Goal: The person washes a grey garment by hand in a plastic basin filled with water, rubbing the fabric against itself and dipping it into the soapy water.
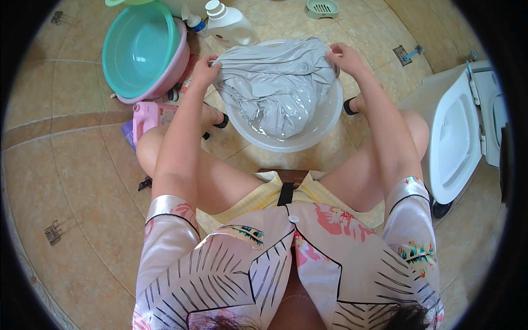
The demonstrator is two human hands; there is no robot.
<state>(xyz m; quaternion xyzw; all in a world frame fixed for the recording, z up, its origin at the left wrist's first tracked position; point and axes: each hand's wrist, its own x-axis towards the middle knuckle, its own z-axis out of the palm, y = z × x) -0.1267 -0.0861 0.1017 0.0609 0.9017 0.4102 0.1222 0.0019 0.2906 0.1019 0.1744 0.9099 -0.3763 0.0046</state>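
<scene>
A wet light-grey garment [272,82] is spread between my hands over a white plastic basin [284,145]. Its lower folds lie in the water, and its upper part covers the basin's far rim. My left hand [207,70] pinches the cloth at its left edge, with the fingertips curled over it. At the opposite edge, my right hand [344,58] grips the cloth between thumb and fingers. Water [297,138] glistens around the sunken folds.
Left of the basin, a turquoise basin [138,49] rests inside a pink basin [185,53]. A pink jug [147,119] stands nearer me. Behind are a white detergent bottle [231,27] and a spray bottle [196,24]. A green soap dish [321,9] lies beyond; a toilet [456,132] stands at right.
</scene>
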